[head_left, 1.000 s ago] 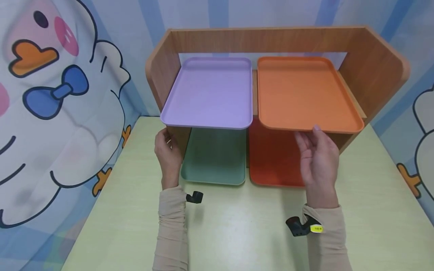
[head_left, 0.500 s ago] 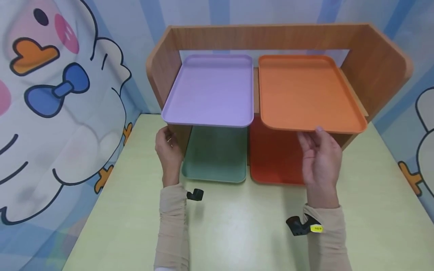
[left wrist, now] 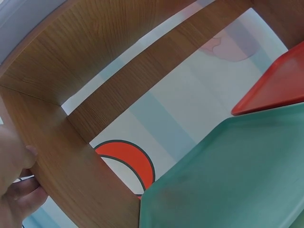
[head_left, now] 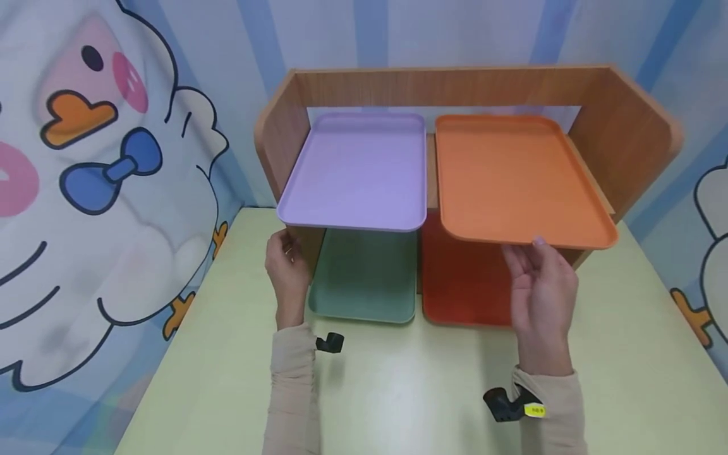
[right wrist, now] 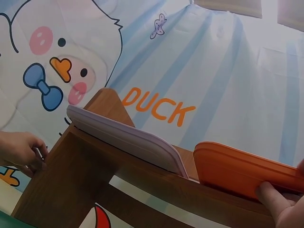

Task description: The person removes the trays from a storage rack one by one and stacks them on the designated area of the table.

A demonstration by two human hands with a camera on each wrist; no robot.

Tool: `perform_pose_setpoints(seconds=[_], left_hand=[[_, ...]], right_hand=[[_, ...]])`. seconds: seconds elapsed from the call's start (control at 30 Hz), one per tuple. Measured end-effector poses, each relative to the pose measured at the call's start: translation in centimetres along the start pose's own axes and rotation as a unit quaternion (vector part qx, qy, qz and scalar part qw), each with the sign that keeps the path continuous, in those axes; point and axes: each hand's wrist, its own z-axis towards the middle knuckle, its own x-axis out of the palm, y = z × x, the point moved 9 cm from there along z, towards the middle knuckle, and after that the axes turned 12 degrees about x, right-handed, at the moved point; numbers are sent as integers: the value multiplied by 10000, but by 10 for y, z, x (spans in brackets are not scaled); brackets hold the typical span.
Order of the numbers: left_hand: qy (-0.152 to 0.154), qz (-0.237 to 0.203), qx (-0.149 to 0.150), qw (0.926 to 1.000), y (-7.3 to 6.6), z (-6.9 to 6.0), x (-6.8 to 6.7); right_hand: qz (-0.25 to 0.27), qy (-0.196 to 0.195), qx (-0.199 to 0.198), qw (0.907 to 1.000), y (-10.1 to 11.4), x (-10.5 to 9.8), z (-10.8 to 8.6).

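On the upper level of a wooden shelf (head_left: 455,86) lie a purple tray (head_left: 358,170) at left and an orange tray (head_left: 520,177) at right. My right hand (head_left: 543,297) pinches the orange tray's front rim, and that rim sticks out a little past the purple one. With the thumb inside and fingers outside, my left hand (head_left: 289,268) grips the shelf's left side panel (left wrist: 71,161). Below lie a green tray (head_left: 364,278) and a red tray (head_left: 463,278); the right hand covers part of the red one.
The shelf stands on a pale green table (head_left: 398,385). Behind and beside it hangs a blue striped cloth (head_left: 455,31) printed with cartoon ducks. The shelf's right side panel (head_left: 620,139) rises beside the orange tray.
My right hand has drawn the orange tray slightly toward me. My left hand stays on the side panel. The head view has tilted, so the whole scene sits lower in it.
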Motion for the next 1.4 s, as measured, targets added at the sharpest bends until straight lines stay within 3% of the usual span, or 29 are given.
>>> perform_pose_setpoints(seconds=[0.57, 0.87, 1.1, 1.4], left_hand=[[-56, 20, 159, 9999, -1, 1, 3], [-140, -157, 306, 9993, -2, 3, 0], [-157, -114, 251, 9995, -1, 9, 1], [-263, -104, 350, 9990, -4, 7, -1]], right_hand=[[-230, -66, -190, 9995, 4, -3, -11], [-786, -352, -338, 9957, 6, -5, -22], [-632, -561, -312, 9959, 6, -6, -21], [-699, -916, -177, 9932, 4, -15, -28]])
